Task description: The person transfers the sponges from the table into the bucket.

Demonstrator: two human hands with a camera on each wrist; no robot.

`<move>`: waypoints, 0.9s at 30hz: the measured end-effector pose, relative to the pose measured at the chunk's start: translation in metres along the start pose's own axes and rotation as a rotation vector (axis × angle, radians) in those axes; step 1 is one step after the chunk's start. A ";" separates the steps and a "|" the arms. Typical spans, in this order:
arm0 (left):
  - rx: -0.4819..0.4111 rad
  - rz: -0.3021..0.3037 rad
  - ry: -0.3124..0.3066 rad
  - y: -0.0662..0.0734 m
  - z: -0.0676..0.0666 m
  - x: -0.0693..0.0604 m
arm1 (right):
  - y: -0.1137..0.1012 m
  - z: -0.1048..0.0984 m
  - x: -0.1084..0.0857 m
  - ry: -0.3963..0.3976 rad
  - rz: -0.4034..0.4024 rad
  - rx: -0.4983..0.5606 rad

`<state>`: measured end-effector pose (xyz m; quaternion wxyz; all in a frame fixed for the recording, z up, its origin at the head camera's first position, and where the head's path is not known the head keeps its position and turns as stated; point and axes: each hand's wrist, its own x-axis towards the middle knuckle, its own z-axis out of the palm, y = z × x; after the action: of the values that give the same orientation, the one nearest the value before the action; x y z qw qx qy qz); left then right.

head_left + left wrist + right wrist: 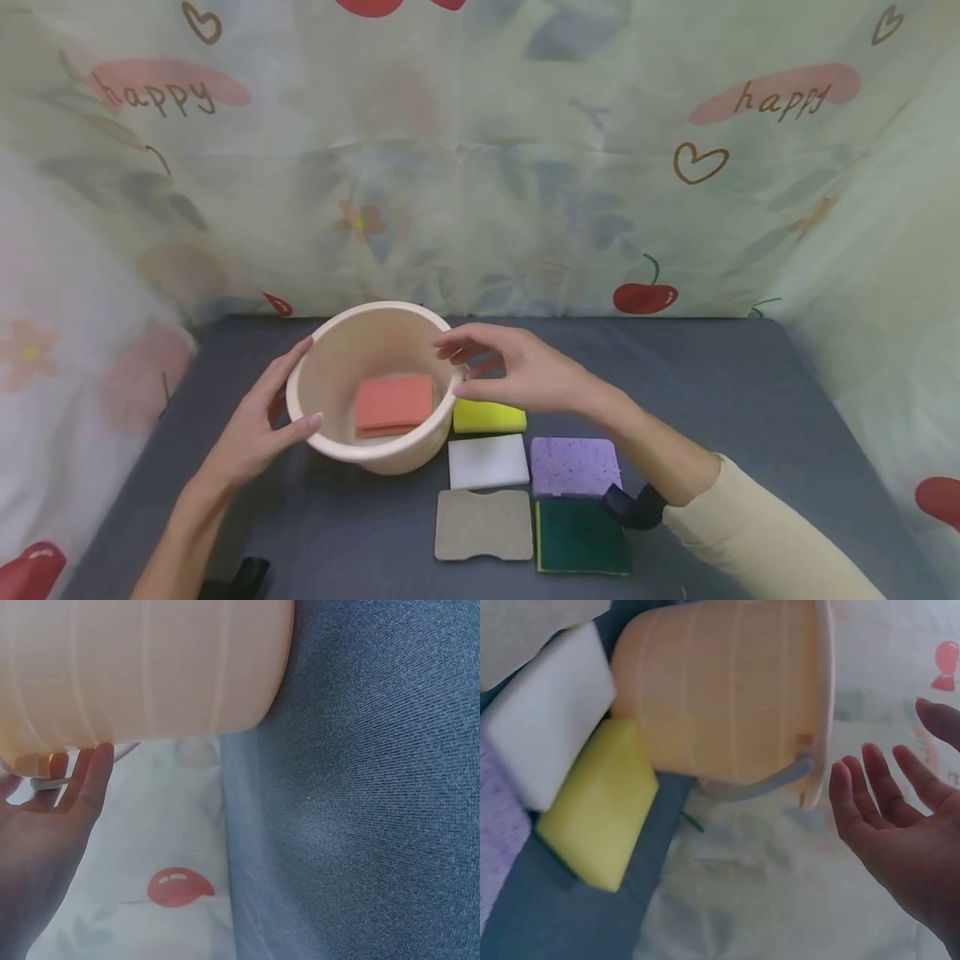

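A pale peach bucket (375, 342) stands on the left part of the table, with a coral-orange sponge (393, 402) lying at its bottom. My left hand (251, 425) grips the bucket's left rim, thumb over the edge and fingers against the outside wall. At the right rim, my right hand (525, 367) hovers with loosely bent, spread fingers and holds nothing. The right wrist view shows those fingers just off the rim, near the bucket's grey handle (769, 784). Beneath the right hand lies a yellow sponge (489, 418), partly hidden, close to the bucket.
In front of the yellow sponge lie a white sponge (489, 462), a speckled purple sponge (573, 467), a grey pad with notched sides (483, 525) and a dark green scouring sponge (581, 537). A dark cloth (712, 375) covers the table; printed curtains (487, 208) enclose it.
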<state>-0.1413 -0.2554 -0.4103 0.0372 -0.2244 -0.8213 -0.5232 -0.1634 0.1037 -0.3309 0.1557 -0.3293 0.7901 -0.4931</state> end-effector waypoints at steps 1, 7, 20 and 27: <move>0.003 -0.001 0.002 -0.001 0.000 0.000 | 0.002 -0.001 -0.002 0.007 0.005 -0.004; 0.002 0.006 0.009 -0.003 0.000 -0.001 | 0.014 -0.008 -0.017 0.046 0.043 -0.072; -0.024 0.027 0.006 -0.005 0.002 -0.003 | 0.045 -0.015 -0.060 0.068 0.049 -0.135; -0.011 0.020 0.003 -0.005 0.003 -0.002 | 0.059 -0.014 -0.079 0.083 0.057 -0.165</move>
<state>-0.1412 -0.2555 -0.4167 0.0424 -0.2321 -0.8159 -0.5278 -0.1348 0.1840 -0.3823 0.1092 -0.2977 0.8428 -0.4348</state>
